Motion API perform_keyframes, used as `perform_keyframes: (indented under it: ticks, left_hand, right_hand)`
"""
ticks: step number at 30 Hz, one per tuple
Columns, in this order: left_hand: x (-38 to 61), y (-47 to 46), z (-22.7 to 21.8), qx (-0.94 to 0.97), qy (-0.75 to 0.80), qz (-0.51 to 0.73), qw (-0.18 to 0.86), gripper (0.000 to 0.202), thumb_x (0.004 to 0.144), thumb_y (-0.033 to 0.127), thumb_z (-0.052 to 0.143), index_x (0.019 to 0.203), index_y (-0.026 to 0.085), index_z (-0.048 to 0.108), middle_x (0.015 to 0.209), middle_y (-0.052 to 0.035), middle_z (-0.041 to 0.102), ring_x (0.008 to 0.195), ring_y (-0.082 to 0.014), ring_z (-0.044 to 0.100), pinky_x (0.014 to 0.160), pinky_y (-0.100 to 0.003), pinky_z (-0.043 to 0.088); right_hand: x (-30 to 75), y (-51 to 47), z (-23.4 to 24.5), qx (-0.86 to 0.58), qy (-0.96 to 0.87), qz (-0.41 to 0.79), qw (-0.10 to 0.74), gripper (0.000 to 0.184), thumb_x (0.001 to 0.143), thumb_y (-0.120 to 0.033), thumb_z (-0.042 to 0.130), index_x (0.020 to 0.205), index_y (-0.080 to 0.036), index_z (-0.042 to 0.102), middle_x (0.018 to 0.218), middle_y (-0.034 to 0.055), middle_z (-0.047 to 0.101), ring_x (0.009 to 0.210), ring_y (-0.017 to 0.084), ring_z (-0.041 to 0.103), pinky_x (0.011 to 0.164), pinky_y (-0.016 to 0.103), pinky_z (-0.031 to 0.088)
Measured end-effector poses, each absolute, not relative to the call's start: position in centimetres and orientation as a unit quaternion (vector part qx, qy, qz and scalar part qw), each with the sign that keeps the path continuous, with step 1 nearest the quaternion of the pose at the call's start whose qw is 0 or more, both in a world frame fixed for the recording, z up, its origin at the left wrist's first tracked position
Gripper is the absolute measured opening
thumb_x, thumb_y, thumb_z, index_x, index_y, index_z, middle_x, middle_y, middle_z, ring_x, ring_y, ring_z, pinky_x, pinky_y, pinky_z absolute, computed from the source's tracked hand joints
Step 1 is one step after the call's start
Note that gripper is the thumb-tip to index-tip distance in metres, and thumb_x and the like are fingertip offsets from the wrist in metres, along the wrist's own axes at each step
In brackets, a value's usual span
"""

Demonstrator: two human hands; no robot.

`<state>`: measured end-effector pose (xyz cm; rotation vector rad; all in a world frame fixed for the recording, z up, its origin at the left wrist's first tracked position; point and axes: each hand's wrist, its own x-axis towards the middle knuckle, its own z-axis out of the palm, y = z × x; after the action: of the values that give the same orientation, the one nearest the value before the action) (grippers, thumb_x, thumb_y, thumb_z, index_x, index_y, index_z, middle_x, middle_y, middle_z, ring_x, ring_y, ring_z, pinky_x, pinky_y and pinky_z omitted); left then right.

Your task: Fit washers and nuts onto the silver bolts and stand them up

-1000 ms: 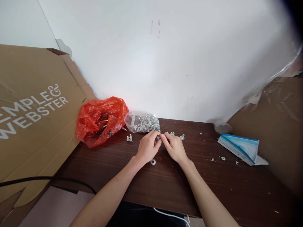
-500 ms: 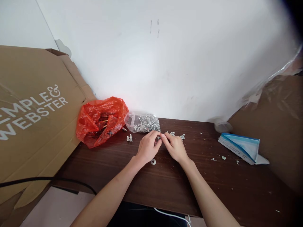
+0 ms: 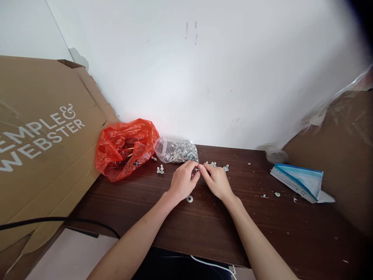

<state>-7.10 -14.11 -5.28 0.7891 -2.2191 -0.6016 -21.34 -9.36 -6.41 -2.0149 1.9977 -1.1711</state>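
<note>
Small silver metal screw (image 3: 197, 169) pinched between both sets of my fingertips, just above the dark brown wooden tabletop (image 3: 204, 233), near its back edge; too small to tell whether a washer or nut is already on it. Left hand (image 3: 183, 182) closed, thumb and forefinger clamped on the screw's left end; right hand (image 3: 216, 180) likewise closed, fingertips meeting the left's on the same piece; hands touching at the tips, wrists resting low on the wood.

My read: I'm mid-assembly on one fastener, fitting or threading a small part onto it; the next move calls for a fine twist with one hand while the other holds steady, grip light so it doesn't pop out.

Flat white ring-shaped washer (image 3: 189, 199) lies on the wood just under my left palm, untouched; a few loose silver screws (image 3: 160, 170) stand on their heads left of my hands; more small silver hardware (image 3: 225, 168) sits just behind the right hand.

Further out: clear plastic bag of silver fasteners (image 3: 176, 151) by the wall; crumpled red plastic bag (image 3: 125, 147) of darker hardware touching it on the left; big brown cardboard sheet with white lettering (image 3: 43, 147) leaning at far left; blue-and-white folded paper packet (image 3: 300, 182) well apart on the right; white scraps scattered between; black cable (image 3: 58, 220) crossing lower left.
</note>
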Motion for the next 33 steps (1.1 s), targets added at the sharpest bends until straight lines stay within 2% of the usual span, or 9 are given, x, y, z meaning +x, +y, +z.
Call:
perform_keyframes:
  ticks: [8, 12, 15, 28, 30, 33]
  left_hand:
    - [-7.09, -14.10, -5.22, 0.308, -0.855, -0.234, 0.345, 0.007, 0.088, 0.020, 0.048, 0.090, 0.019, 0.055, 0.082, -0.0009, 0.057, 0.066, -0.0119, 0.051, 0.059, -0.022, 0.043]
    - [-7.10, -14.22, -5.15, 0.313, -0.845, -0.238, 0.361, 0.009, 0.089, 0.022, 0.049, 0.093, 0.019, 0.056, 0.084, -0.0011, 0.059, 0.066, -0.0117, 0.052, 0.059, -0.022, 0.043]
    - [-7.08, -14.27, -5.12, 0.323, -0.835, -0.241, 0.375, 0.009, 0.089, 0.023, 0.050, 0.092, 0.019, 0.057, 0.087, -0.0011, 0.061, 0.066, -0.0115, 0.053, 0.060, -0.022, 0.043]
    - [-7.16, -14.73, -5.75, 0.342, -0.815, -0.240, 0.401, 0.013, 0.084, 0.013, 0.052, 0.094, 0.019, 0.055, 0.094, -0.0011, 0.062, 0.067, -0.0110, 0.053, 0.059, -0.021, 0.042]
    - [-7.15, -14.73, -5.76, 0.339, -0.816, -0.240, 0.402, 0.012, 0.084, 0.013, 0.052, 0.094, 0.019, 0.055, 0.093, -0.0010, 0.062, 0.068, -0.0110, 0.053, 0.059, -0.021, 0.042]
    - [-7.14, -14.70, -5.73, 0.335, -0.819, -0.240, 0.400, 0.010, 0.084, 0.014, 0.053, 0.093, 0.019, 0.055, 0.091, -0.0005, 0.061, 0.066, -0.0107, 0.052, 0.059, -0.021, 0.042]
  right_hand:
    - [-21.25, -9.24, -6.21, -0.655, 0.652, -0.380, 0.039, 0.049, 0.095, -0.051, 0.031, 0.061, -0.018, 0.042, 0.050, -0.0017, 0.044, 0.047, 0.010, 0.039, 0.051, 0.023, 0.025]
    - [-21.19, -9.10, -5.93, -0.650, 0.653, -0.384, 0.055, 0.042, 0.095, -0.051, 0.031, 0.077, -0.019, 0.053, 0.055, -0.0018, 0.052, 0.049, 0.012, 0.047, 0.054, 0.022, 0.030]
    - [-21.13, -9.05, -5.74, -0.642, 0.659, -0.387, 0.069, 0.037, 0.094, -0.051, 0.034, 0.089, -0.020, 0.054, 0.054, -0.0033, 0.053, 0.049, 0.013, 0.048, 0.054, 0.022, 0.031]
    - [-21.12, -9.06, -5.82, -0.655, 0.638, -0.395, 0.087, 0.029, 0.091, -0.042, 0.045, 0.108, -0.020, 0.054, 0.058, -0.0050, 0.055, 0.050, 0.011, 0.049, 0.054, 0.021, 0.034]
    - [-21.19, -9.05, -5.76, -0.656, 0.638, -0.393, 0.088, 0.029, 0.092, -0.042, 0.043, 0.105, -0.020, 0.055, 0.058, -0.0045, 0.055, 0.050, 0.012, 0.049, 0.054, 0.021, 0.033]
    - [-21.41, -9.00, -5.62, -0.652, 0.648, -0.383, 0.089, 0.036, 0.094, -0.046, 0.035, 0.088, -0.019, 0.058, 0.058, -0.0022, 0.054, 0.051, 0.012, 0.049, 0.054, 0.022, 0.032]
